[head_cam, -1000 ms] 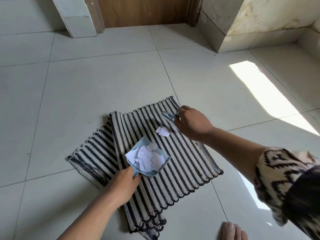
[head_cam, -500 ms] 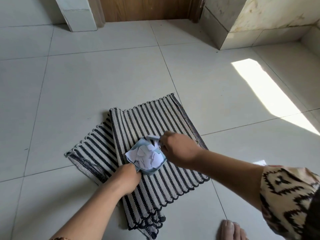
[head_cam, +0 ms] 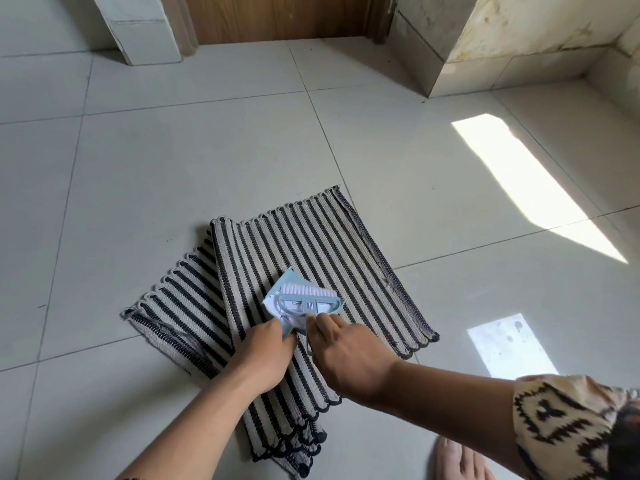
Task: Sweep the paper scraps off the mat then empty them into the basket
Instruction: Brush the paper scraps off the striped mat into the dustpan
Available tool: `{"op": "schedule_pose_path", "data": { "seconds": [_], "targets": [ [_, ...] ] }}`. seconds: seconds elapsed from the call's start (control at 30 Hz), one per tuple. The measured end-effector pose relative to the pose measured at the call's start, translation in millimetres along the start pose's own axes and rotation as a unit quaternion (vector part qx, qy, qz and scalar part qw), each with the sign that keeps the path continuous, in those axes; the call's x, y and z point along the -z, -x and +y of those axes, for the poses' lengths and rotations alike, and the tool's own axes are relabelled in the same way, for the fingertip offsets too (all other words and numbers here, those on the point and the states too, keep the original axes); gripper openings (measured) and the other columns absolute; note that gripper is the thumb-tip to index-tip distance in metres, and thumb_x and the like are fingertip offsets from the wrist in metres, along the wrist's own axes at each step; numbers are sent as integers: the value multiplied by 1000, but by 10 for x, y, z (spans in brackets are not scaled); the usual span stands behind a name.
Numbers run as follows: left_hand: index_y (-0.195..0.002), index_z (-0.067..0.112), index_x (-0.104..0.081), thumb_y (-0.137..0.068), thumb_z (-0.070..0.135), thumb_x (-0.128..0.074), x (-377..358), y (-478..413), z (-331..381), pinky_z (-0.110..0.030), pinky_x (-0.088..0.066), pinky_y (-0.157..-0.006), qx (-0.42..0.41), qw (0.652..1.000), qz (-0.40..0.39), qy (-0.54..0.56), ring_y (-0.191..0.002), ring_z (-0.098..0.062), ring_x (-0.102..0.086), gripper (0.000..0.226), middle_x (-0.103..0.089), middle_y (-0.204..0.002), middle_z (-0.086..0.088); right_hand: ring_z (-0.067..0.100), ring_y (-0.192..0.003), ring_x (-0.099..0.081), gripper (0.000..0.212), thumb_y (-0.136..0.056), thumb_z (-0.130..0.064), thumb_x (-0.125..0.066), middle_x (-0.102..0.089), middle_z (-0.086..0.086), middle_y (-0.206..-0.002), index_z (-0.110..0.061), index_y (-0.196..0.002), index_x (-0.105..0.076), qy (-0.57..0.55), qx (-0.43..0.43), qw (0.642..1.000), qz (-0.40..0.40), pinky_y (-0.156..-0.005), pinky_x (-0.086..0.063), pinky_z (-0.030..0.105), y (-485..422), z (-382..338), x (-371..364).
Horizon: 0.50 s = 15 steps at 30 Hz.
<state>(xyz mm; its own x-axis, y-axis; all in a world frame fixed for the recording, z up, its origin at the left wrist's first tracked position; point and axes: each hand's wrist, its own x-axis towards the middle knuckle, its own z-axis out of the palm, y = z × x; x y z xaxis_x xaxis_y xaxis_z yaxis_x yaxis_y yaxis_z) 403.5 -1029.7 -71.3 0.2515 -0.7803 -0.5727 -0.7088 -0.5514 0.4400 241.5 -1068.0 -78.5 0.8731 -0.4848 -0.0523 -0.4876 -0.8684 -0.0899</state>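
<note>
The striped mat [head_cam: 311,244] was seen folded on the tiled floor [head_cam: 173,150], w/ one layer lapped over the other at the left. A light-blue dustpan [head_cam: 276,293] was held low over the mat's middle, approx. level. The paper scraps [head_cam: 272,305] were seen inside it, white bits showing at its left side. A small brush [head_cam: 306,299] was laid across the pan, bristles toward the far rim.

The left hand [head_cam: 263,355] was closed round the dustpan's near end; its fingers were curled under and the handle was hidden by them. The right hand [head_cam: 349,355] was beside it, fingers [head_cam: 320,319] pinched on the brush's near edge, just right of the scraps. A patterned sleeve [head_cam: 561,420] & a bare foot [head_cam: 457,459] were visible at bottom right.
</note>
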Motion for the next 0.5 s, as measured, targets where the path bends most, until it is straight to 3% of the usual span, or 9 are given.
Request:
{"op": "schedule_pose_path", "data": {
  "seconds": [0.1,0.27,0.5],
  "targets": [
    [-87,18,-55,-100,28,-42,-2,-4,38,-28,-37,-50,-18,999,15,31,-59,-9,-52,21,-58,-78,5,25,-67,-61,48,-85,-20,-51,-63,14,-94,7,-123,-58,-8,-10,1000,5,-40,-49,32,-17,83,58],
    [-83,20,-53,-101,32,-44,12,-30,219,-23,-31,-44,-34,994,43,95,-50,-7,-46,24,-56,-71,6,25,-59,-61,57,-83,-18,-67,-65,16,-96,11,-130,-53,-13,-20,1000,14,-40,-42,29,-20,245,152],
    [-82,17,-53,-101,32,-46,311,-73,623,-18,-25,-33,-35,975,105,191,-37,-4,-32,26,-45,-57,5,30,-59,-61,56,-90,-12,-55,-63,21,-102,13,-139,-42,-27,-3,999,35,-43,-36,29,-246,628,703]
  ]
}}
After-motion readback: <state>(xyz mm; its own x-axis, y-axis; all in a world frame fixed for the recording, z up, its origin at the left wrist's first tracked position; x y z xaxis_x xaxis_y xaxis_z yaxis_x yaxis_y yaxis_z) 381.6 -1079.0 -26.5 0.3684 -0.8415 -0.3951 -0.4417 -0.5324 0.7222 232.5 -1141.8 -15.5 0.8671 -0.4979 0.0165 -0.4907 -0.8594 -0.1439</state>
